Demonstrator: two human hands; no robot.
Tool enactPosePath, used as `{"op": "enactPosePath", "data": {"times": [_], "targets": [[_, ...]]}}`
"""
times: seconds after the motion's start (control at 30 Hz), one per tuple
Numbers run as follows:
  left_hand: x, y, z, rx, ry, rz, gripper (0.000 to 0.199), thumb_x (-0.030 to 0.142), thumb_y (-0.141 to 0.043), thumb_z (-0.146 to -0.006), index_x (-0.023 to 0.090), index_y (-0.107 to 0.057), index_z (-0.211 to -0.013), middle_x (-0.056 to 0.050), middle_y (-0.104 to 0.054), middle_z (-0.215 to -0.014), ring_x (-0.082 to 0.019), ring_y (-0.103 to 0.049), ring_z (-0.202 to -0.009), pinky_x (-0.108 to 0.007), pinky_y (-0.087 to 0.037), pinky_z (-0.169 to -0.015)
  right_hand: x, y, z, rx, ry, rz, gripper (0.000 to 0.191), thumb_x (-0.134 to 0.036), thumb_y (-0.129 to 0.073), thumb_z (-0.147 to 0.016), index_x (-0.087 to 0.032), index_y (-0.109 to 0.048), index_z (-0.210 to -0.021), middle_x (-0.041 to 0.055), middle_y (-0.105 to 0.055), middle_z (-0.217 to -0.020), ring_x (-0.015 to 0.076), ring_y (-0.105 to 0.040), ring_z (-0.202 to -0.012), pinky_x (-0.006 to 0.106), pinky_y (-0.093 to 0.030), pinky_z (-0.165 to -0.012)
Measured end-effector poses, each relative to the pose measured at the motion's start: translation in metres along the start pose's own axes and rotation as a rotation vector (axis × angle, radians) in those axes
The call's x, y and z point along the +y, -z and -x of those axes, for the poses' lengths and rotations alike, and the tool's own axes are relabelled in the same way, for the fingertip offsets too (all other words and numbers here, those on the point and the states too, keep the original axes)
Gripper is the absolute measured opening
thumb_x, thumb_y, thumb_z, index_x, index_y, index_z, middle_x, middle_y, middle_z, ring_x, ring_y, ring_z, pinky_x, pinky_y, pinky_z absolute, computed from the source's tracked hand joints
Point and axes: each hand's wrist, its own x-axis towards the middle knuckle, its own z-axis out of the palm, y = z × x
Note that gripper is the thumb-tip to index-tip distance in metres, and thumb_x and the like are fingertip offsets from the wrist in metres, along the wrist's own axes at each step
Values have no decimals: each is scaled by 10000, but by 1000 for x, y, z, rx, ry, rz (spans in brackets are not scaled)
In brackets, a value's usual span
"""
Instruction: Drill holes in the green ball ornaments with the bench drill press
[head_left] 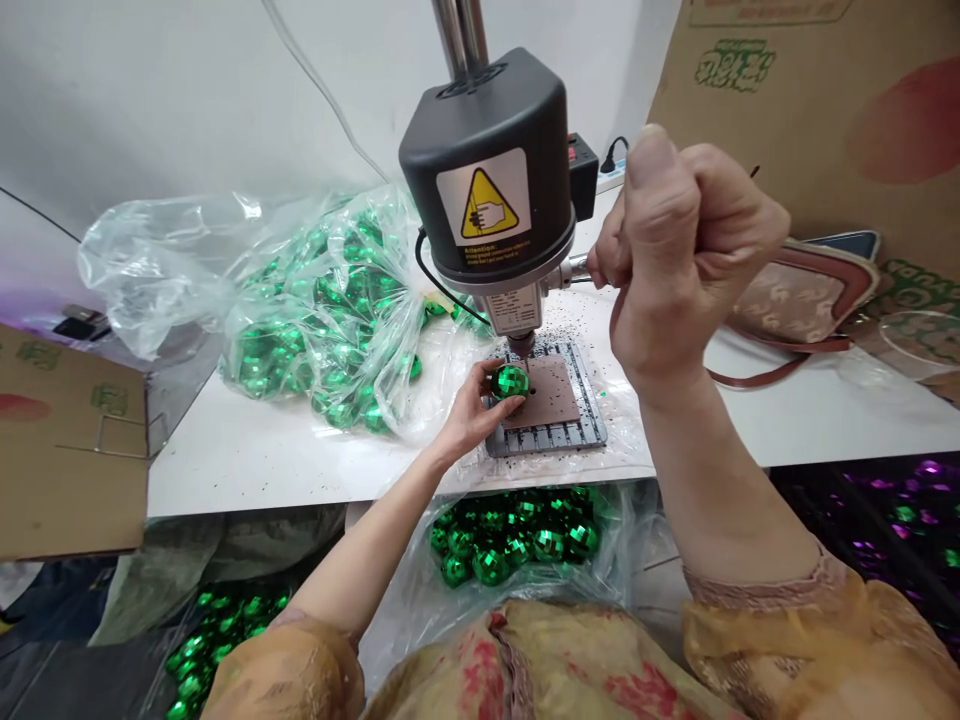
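Between the thumb and fingers of my left hand (480,405) is a shiny green faceted ball (511,381). It sits over a brown board (555,392) on the slotted metal base plate (585,435), just below the spindle of a bench drill press (487,170). My right hand (675,240) is closed in a fist around the lever handle (577,268) on the drill's right side; most of the lever is hidden by the fingers. Whether the drill tip touches the ball I cannot tell. Dark shavings lie scattered around the base.
A clear plastic bag (330,300) full of green balls lies left of the drill on the white table (225,465). More green balls (517,540) fill a bag below the table edge. At right are a handbag (795,300) and a large cardboard box (810,120).
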Motion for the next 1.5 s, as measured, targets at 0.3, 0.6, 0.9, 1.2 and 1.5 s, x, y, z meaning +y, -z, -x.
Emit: {"op": "enactPosePath", "data": {"times": [0.3,0.6,0.9,1.2,1.5], "targets": [[0,-9,-11,9,-88,-137,552,489,-827,-792,221,-657,-1244,-69,-675,-1099,-228,-642,-980,-349,-528,-842,1,0,1,-4,13,14,566,-575,-519,-949,-209,-210,-648,-49,-206,-577,24,-305,-455,233,-285,-464],[-3,-25,-4,77,-109,-31,594,529,-809,-812,198,-610,-1263,-99,-677,-1197,-265,-649,-1140,-401,-534,-993,-6,0,-1,-7,0,-104,530,-471,-578,-925,-201,-248,-611,-49,-184,-576,11,-302,-442,205,-282,-457],[-1,-32,1,51,-109,-17,562,438,-792,-842,194,-579,-1301,-107,-683,-1244,-275,-655,-1171,-423,-550,-1016,-5,-1,-1,-5,24,-126,564,-480,-601,-915,-201,-229,-597,-57,-223,-525,20,-308,-422,241,-265,-455],[-6,-40,-1,70,-48,74,592,482,-807,-818,200,-585,-1288,-111,-666,-1289,-270,-645,-1197,-432,-521,-1066,-9,1,-1,-26,5,-115,572,-507,-593,-912,-204,-222,-599,-56,-237,-523,27,-319,-421,248,-260,-457],[-7,-43,-1,108,-8,161,634,524,-842,-772,196,-571,-1242,-103,-693,-1188,-259,-675,-1100,-427,-550,-996,-4,0,2,-1,-12,-68,584,-567,-584,-903,-211,-234,-600,-56,-229,-529,34,-309,-437,260,-256,-462]]}}
